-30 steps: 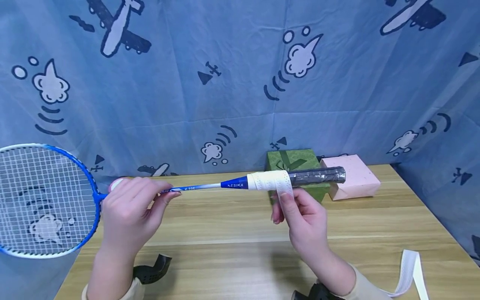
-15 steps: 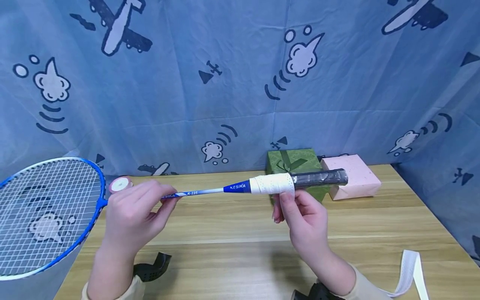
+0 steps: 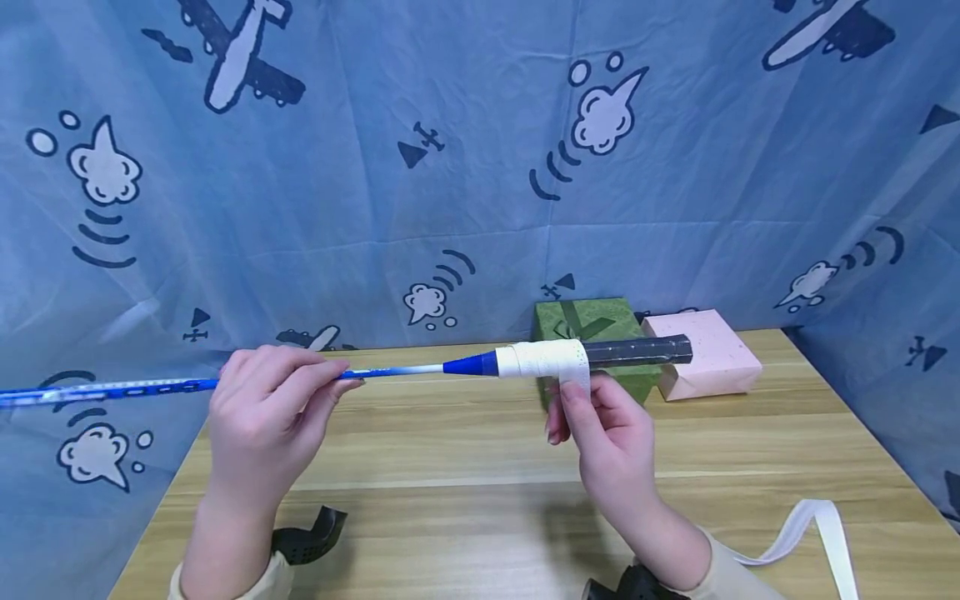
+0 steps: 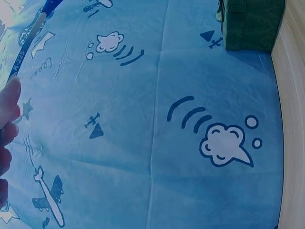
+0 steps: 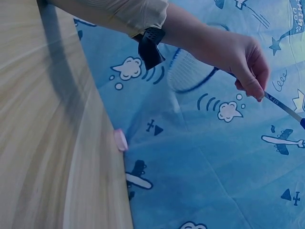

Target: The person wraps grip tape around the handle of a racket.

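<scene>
While the left hand (image 3: 262, 408) pinches the thin blue shaft, the right hand (image 3: 600, 437) pinches the white tape (image 3: 573, 379) and pulls it down tight.

Held level across the middle of the frame above the table (image 3: 465, 467), the racket (image 3: 465, 365) shows white tape round part of its dark handle. Loose tape trails at lower right.

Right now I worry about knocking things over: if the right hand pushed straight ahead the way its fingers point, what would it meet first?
The right hand would likely first meet the racket handle just above its fingertips; past that stands the green gift box, though depth is unclear.
</scene>
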{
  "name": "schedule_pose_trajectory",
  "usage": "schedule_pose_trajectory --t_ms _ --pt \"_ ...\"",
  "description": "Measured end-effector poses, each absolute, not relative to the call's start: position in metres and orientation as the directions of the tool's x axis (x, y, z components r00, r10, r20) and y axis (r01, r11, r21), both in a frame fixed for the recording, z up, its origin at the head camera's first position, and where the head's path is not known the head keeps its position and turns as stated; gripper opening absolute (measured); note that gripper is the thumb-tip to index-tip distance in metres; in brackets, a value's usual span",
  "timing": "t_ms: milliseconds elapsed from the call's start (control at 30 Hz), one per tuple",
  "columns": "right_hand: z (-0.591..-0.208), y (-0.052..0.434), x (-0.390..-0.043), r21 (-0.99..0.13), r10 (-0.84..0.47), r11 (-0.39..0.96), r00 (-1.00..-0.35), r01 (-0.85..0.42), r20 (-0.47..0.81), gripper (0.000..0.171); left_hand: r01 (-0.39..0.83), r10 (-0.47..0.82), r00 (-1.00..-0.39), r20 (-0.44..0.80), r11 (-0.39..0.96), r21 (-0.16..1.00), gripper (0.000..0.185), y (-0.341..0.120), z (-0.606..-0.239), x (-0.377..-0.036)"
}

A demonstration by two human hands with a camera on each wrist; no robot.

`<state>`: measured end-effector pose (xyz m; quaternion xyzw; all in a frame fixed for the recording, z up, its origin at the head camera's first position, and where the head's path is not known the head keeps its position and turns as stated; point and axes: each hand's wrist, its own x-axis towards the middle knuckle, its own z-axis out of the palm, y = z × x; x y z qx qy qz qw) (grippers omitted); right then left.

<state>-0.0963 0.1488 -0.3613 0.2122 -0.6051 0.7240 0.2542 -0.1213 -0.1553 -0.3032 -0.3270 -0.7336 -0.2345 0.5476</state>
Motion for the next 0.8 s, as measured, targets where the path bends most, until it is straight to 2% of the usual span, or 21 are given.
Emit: schedule_pose_trajectory --t_ms 100,267,400,633,800 --pt "-0.3611 0.1488 -0.0966 -0.769 0.118 -0.135 -0.781 -0.624 0.613 0.018 0.745 0.261 -0.172 0.950 0.666 -0.048 0.038 -0.1548 -0.3022 -0.1223" --pt "-0.3601 0.1484 -0.0965 -0.778 0.137 -0.102 -0.783 -0.620 0.606 0.022 0.735 0.323 -0.181 0.929 0.672 -0.091 0.037 -0.1568 -0.3016 -0.1229" --pt "-0.3588 0.1479 -0.0954 -0.791 0.149 -0.072 -0.790 -0.608 0.594 0.022 0.727 0.325 -0.178 0.929 0.679 -0.099 0.038 -0.1580 -0.3032 -0.1240" --pt "-0.3589 0.1477 -0.0949 -0.776 0.128 -0.131 -0.787 -0.617 0.604 0.021 0.717 0.326 -0.175 0.929 0.688 -0.106 0.041 -0.1580 -0.3041 -0.1247" --pt "-0.3602 0.1485 -0.0961 -0.782 0.142 -0.094 -0.786 -0.616 0.602 0.023 0.713 0.314 -0.171 0.934 0.693 -0.103 0.042 -0.1583 -0.3044 -0.1249"
